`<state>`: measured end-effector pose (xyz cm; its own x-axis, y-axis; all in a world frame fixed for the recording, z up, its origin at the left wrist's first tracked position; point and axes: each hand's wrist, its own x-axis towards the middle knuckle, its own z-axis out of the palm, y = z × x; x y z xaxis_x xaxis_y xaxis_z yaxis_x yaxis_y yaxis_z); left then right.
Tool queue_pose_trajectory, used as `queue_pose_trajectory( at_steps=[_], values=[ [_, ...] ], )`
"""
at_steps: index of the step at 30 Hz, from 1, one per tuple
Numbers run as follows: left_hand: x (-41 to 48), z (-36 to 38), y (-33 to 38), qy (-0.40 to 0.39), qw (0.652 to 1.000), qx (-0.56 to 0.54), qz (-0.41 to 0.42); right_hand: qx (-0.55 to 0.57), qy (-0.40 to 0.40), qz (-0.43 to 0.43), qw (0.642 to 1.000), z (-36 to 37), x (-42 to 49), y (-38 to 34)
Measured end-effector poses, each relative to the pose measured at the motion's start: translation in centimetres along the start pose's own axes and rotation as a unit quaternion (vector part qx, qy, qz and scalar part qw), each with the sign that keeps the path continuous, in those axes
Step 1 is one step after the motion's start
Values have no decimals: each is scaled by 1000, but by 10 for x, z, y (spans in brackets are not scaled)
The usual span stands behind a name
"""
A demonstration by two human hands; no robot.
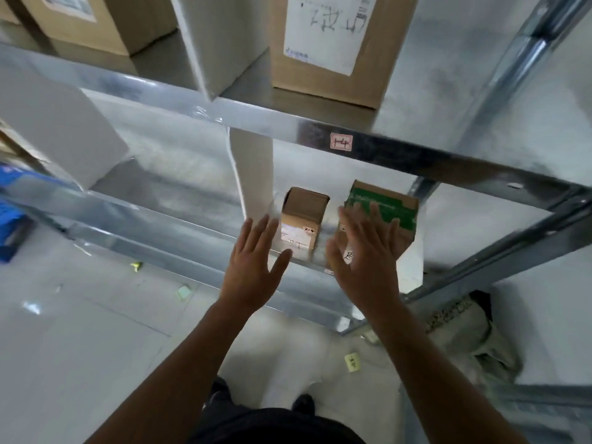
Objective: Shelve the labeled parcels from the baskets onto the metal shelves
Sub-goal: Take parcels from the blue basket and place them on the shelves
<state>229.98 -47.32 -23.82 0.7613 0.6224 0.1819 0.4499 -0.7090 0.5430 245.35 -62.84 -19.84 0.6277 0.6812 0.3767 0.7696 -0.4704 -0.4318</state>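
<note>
Two small parcels stand on the lower metal shelf (179, 216). One is a plain brown box (304, 216) with a white label marked 2-4. To its right sits a brown box with a green printed top (389, 203). My left hand (256, 264) hovers with straight spread fingers just left of the brown box and holds nothing. My right hand (362, 257) is spread flat in front of the green-topped box and hides its lower left part; whether it touches the box is unclear.
The upper shelf beam carries a pink tag marked 1-4 (341, 141). Above it stand a large labelled cardboard box (333, 43) and a white box (221, 40). A white box (54, 129) sits at left on the lower shelf. Blue baskets (11, 225) lie on the floor far left.
</note>
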Motion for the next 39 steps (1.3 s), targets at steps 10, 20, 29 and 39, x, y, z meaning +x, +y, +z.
queue_pose_trajectory(
  at_steps=[10, 20, 29, 39],
  values=[
    [-107, -91, -150, -39, 972, 67, -224, -1, -250, -41, 967, 119, -30, -123],
    [-238, -233, -318, 59, 925, 82, -367, 15, -389, -172, 905, 246, -57, -365],
    [-323, -322, -418, 170, 853, 58, -490, 48, -424, -308, 850, 316, -66, -555],
    [-366, -406, -547, 219, 780, 69, -582, 55, -503, -378, 775, 448, -58, -734]
  ],
)
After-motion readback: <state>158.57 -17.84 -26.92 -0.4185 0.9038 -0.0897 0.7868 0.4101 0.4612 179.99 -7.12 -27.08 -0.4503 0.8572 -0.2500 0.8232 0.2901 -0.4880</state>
